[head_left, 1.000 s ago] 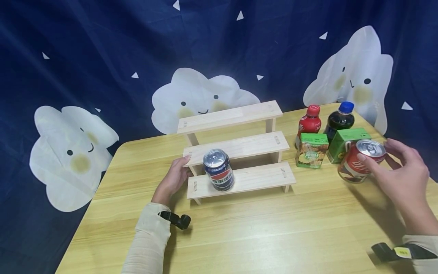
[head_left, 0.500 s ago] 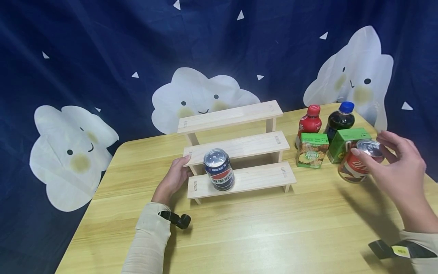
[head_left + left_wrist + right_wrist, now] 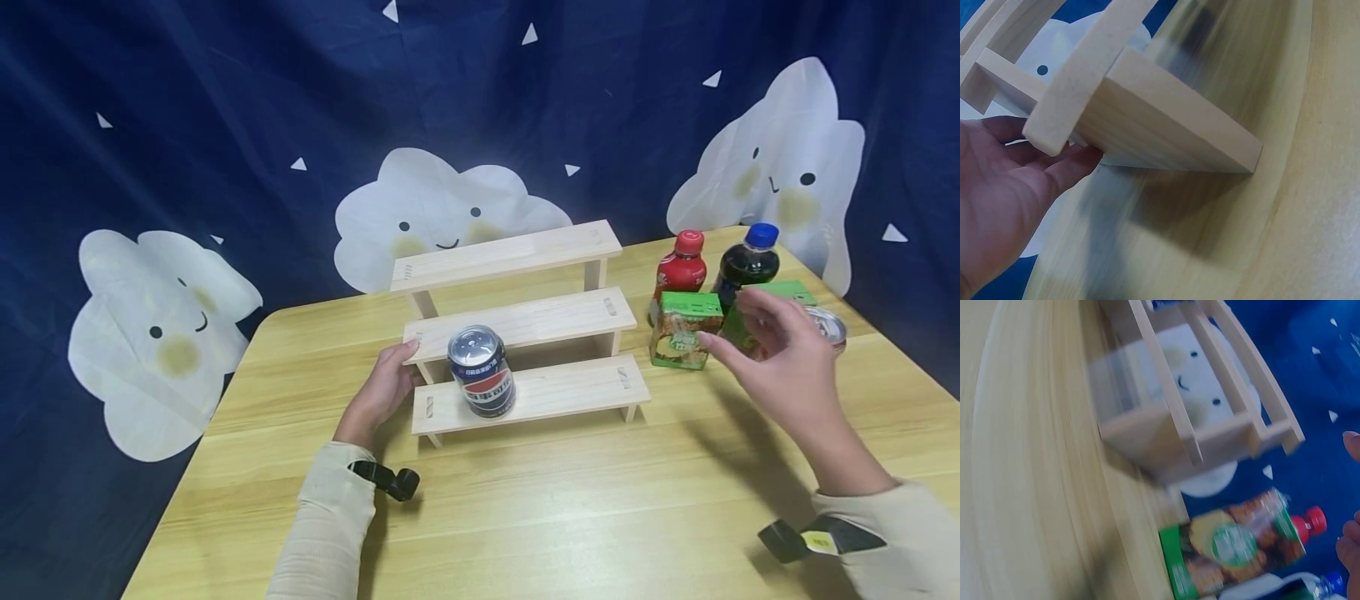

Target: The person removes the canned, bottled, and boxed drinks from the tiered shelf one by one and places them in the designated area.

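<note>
At the left end of a three-tier wooden shelf point(image 3: 532, 390), my left hand point(image 3: 380, 392) grips the middle tier, thumb on top. The left wrist view shows those fingers point(image 3: 1075, 165) against the shelf's side. A dark blue Pepsi can point(image 3: 486, 387) stands upright on the lowest tier, left of its middle. My right hand point(image 3: 787, 367) hovers beside the green drink cartons, thumb and fingers apart with nothing between them. The nearer carton point(image 3: 681, 337) is just left of the thumb. Behind the hand, a second carton point(image 3: 787, 289) and a red cola can point(image 3: 831, 323) are partly hidden.
A red bottle point(image 3: 681, 265) and a dark bottle with a blue cap point(image 3: 747, 265) stand behind the cartons. All rest on a wooden table point(image 3: 570, 517). A dark blue curtain point(image 3: 225, 75) with cloud shapes hangs at the back.
My right hand has come away from the red can and moved left, in front of the cartons. The can stays on the table. My left hand keeps its place on the shelf.
</note>
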Demonstrator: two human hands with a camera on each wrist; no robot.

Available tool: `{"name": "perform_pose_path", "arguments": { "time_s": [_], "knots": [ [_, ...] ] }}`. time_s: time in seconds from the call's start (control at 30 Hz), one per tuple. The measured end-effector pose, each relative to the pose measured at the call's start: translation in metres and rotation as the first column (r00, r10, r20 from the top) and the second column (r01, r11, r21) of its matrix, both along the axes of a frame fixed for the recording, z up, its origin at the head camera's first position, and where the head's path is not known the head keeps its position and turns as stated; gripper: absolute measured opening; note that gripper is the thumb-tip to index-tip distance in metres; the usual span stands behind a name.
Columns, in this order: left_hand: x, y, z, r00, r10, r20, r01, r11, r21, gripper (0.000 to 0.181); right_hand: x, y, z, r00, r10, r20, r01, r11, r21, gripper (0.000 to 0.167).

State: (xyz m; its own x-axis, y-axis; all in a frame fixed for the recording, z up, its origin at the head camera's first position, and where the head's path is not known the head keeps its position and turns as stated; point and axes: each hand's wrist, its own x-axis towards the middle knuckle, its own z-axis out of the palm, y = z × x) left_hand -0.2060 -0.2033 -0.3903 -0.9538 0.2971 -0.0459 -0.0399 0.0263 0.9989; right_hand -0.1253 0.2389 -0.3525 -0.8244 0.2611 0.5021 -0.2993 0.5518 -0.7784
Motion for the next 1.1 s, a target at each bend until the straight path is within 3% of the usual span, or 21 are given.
{"name": "perform_pose_path", "arguments": {
  "time_s": [0.27, 0.4, 0.7, 1.1],
  "knots": [
    [0.0, -0.001, 0.0, 1.0, 0.005, 0.002, -0.005, 1.0, 0.009, 0.049, -0.008, -0.037, 0.0, 0.997, 0.068, 0.049, -0.068, 0.998, 0.007, 0.065],
    [0.001, -0.001, 0.0, 1.0, 0.001, 0.002, -0.001, 1.0, 0.005, 0.049, -0.01, -0.056, -0.002, 0.987, 0.157, 0.026, -0.157, 0.988, -0.015, 0.064],
    [0.0, -0.002, 0.0, 1.0, -0.006, -0.01, 0.006, 1.0, 0.01, 0.046, -0.014, -0.108, -0.011, 0.93, 0.367, 0.018, -0.366, 0.93, -0.041, 0.065],
    [-0.002, -0.002, -0.001, 1.0, -0.012, -0.002, 0.012, 1.0, -0.012, 0.05, -0.013, -0.162, -0.014, 0.863, 0.5, 0.07, -0.498, 0.866, -0.038, 0.075]
  ]
}}
